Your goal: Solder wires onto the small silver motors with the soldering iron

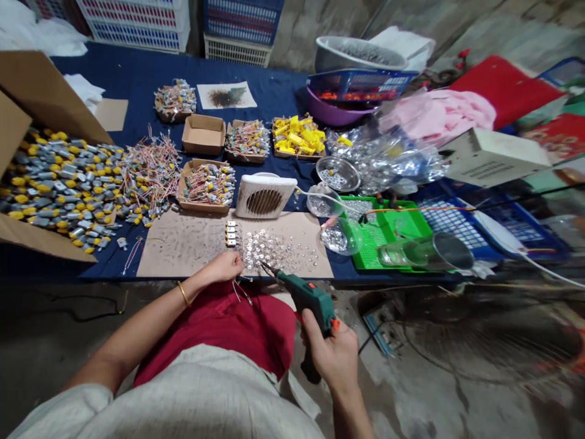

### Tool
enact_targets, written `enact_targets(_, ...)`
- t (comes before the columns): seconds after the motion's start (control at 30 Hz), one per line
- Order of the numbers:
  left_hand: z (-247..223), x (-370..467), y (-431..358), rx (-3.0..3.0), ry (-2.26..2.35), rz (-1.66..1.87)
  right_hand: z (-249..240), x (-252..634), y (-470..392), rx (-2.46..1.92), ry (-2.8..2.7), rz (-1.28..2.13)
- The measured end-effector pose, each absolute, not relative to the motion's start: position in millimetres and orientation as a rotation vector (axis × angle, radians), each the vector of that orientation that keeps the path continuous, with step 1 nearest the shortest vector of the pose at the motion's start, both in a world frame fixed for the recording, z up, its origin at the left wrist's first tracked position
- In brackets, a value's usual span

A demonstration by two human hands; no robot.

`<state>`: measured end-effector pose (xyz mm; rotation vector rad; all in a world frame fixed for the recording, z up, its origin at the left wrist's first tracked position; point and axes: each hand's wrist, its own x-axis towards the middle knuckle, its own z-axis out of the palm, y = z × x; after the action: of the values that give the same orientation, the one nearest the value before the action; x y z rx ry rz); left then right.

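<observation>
While lettering (555, 137) right of the cardboard sheet (158, 251) is blurred, the right hand (336, 353) grips a soldering gun (313, 297), the left hand (223, 267) wires (236, 291).

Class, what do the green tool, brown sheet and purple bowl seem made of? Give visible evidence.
Green tool: likely moulded plastic with a satin finish; soft highlights on an evenly coloured body.
Brown sheet: probably matte cardboard; flat tan without shine.
Purple bowl: apparently smooth plastic; uniform colour with a mild sheen.
</observation>
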<state>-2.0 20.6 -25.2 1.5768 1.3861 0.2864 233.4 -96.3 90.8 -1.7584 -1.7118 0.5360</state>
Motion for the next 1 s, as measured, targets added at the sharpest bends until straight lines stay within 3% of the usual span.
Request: enact_targets(1.0, -14, -9, 15, 1.422, 1.338, 0.31, 83, 242, -100, -1.8, -1.594, 0.622)
